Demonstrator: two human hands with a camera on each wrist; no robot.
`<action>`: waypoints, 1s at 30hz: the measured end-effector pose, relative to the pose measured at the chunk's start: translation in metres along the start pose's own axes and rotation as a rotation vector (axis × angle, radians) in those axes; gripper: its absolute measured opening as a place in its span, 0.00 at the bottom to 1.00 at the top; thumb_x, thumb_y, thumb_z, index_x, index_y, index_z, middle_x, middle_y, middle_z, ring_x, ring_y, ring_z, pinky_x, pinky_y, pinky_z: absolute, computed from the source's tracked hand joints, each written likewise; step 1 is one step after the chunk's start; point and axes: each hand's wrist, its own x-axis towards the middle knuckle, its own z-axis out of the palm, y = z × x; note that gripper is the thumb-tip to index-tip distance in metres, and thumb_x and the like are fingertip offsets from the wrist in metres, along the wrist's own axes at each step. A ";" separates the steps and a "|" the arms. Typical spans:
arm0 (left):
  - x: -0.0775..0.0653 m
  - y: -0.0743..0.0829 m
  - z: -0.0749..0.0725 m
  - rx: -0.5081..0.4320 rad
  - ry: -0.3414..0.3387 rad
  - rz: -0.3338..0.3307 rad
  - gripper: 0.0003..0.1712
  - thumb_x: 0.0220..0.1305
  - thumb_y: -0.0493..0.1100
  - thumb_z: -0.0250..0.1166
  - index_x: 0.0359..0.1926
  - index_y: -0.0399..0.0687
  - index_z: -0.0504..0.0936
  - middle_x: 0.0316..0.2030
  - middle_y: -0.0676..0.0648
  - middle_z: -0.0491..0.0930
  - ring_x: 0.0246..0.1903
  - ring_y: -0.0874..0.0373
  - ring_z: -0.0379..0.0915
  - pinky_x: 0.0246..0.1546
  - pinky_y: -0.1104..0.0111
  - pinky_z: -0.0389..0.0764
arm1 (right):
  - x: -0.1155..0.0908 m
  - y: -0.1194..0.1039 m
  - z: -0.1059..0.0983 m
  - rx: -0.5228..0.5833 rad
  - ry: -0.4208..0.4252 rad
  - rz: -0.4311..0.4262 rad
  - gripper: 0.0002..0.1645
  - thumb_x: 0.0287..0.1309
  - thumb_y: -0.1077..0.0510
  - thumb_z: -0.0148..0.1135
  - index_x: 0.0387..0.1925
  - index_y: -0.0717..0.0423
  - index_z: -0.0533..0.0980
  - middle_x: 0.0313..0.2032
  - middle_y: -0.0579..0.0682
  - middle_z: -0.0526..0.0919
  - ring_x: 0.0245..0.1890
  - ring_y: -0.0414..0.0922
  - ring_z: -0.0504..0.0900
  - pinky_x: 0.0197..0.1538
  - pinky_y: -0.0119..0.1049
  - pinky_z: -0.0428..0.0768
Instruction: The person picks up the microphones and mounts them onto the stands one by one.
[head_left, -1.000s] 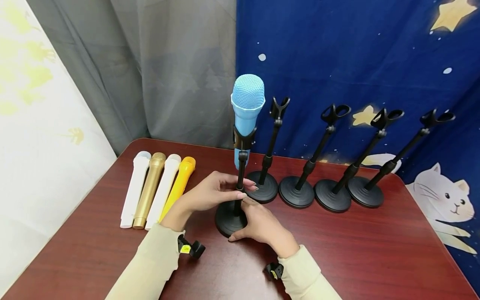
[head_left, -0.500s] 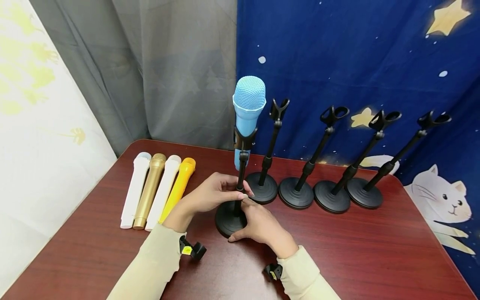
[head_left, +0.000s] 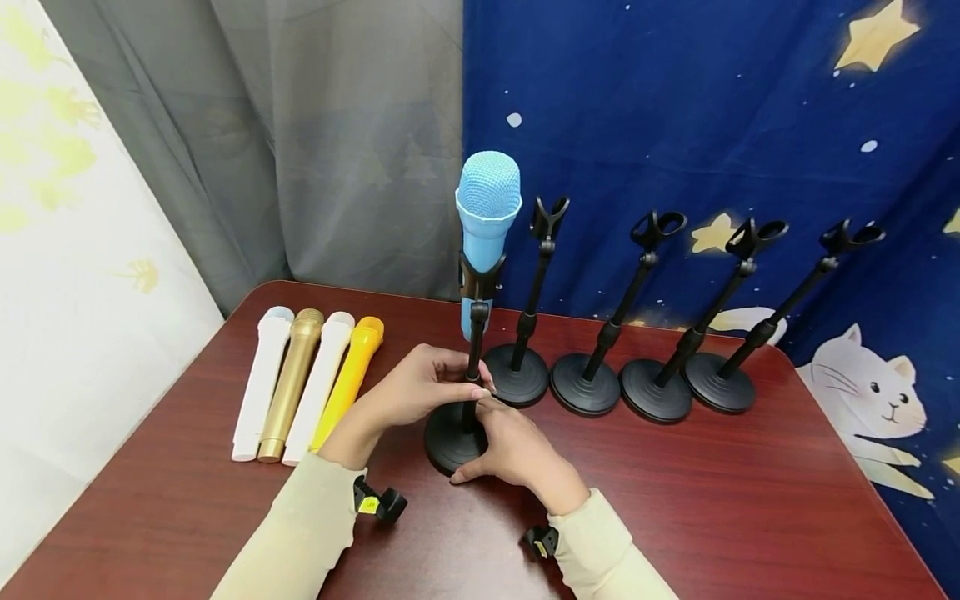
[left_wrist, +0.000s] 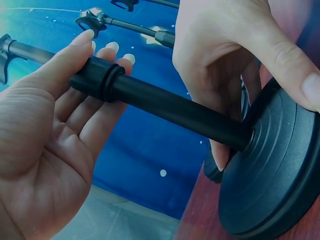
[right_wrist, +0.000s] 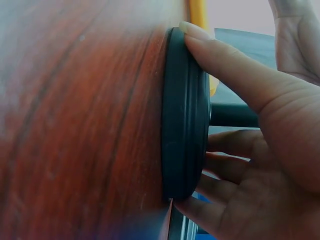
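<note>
A light blue microphone [head_left: 490, 196] sits tilted in the clip of a black desk microphone stand [head_left: 447, 440]. My left hand [head_left: 416, 387] holds the stand's pole at the collar [left_wrist: 97, 80], thumb on one side and fingers behind it. Lower down, my right hand [head_left: 517, 446] grips the round base [right_wrist: 182, 120], its thumb on the near rim and its fingers on the far side. In the right wrist view the base lies against the table surface. The hands partly hide the pole and base in the head view.
Two white microphones [head_left: 260, 383], a gold microphone [head_left: 291, 387] and a yellow microphone [head_left: 348, 379] lie side by side at left. Several black stands with unfilled clips, one of them this nearer stand [head_left: 517, 375], line the table's [head_left: 750, 500] back right. Curtains [head_left: 360, 167] hang behind.
The head view has shifted slightly, moving everything a little left in it. My left fingertips have drawn in closer to the pole. My right hand stays on the base.
</note>
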 end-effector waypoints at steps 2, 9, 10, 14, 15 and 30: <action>0.000 0.000 0.001 -0.003 0.015 -0.002 0.09 0.65 0.42 0.71 0.45 0.46 0.87 0.39 0.44 0.89 0.40 0.57 0.86 0.48 0.68 0.85 | 0.000 0.000 0.000 0.002 -0.003 0.002 0.51 0.35 0.39 0.85 0.61 0.55 0.77 0.67 0.48 0.76 0.61 0.45 0.79 0.61 0.44 0.79; -0.001 -0.002 0.003 -0.027 0.056 0.014 0.08 0.62 0.40 0.72 0.43 0.45 0.88 0.36 0.45 0.90 0.40 0.56 0.87 0.48 0.66 0.85 | 0.000 0.001 0.000 -0.007 -0.022 0.017 0.54 0.36 0.37 0.84 0.64 0.55 0.74 0.69 0.48 0.74 0.64 0.46 0.77 0.63 0.46 0.78; -0.001 -0.002 0.003 -0.027 0.056 0.016 0.09 0.63 0.40 0.72 0.43 0.45 0.88 0.36 0.45 0.90 0.40 0.57 0.87 0.48 0.66 0.85 | 0.000 0.001 0.001 -0.010 -0.021 0.017 0.54 0.36 0.37 0.84 0.64 0.55 0.74 0.69 0.48 0.74 0.64 0.46 0.77 0.63 0.46 0.78; -0.002 -0.001 0.002 -0.029 0.030 0.012 0.11 0.64 0.42 0.71 0.46 0.45 0.87 0.39 0.45 0.90 0.42 0.56 0.87 0.49 0.67 0.85 | -0.001 0.001 0.000 -0.019 -0.021 0.020 0.55 0.36 0.36 0.84 0.66 0.54 0.74 0.70 0.48 0.73 0.66 0.46 0.76 0.64 0.47 0.78; -0.003 -0.001 0.000 -0.032 0.017 0.012 0.12 0.65 0.42 0.71 0.48 0.46 0.87 0.41 0.45 0.90 0.44 0.54 0.87 0.50 0.68 0.85 | -0.001 0.001 0.000 -0.020 -0.021 0.020 0.55 0.36 0.36 0.84 0.66 0.53 0.74 0.71 0.47 0.72 0.66 0.46 0.76 0.64 0.47 0.78; -0.004 -0.003 -0.009 -0.109 -0.073 -0.004 0.17 0.68 0.38 0.66 0.56 0.41 0.83 0.52 0.38 0.86 0.57 0.44 0.82 0.57 0.70 0.81 | 0.000 0.002 0.000 -0.032 -0.003 0.013 0.51 0.35 0.35 0.84 0.62 0.50 0.77 0.67 0.44 0.75 0.62 0.44 0.78 0.61 0.46 0.79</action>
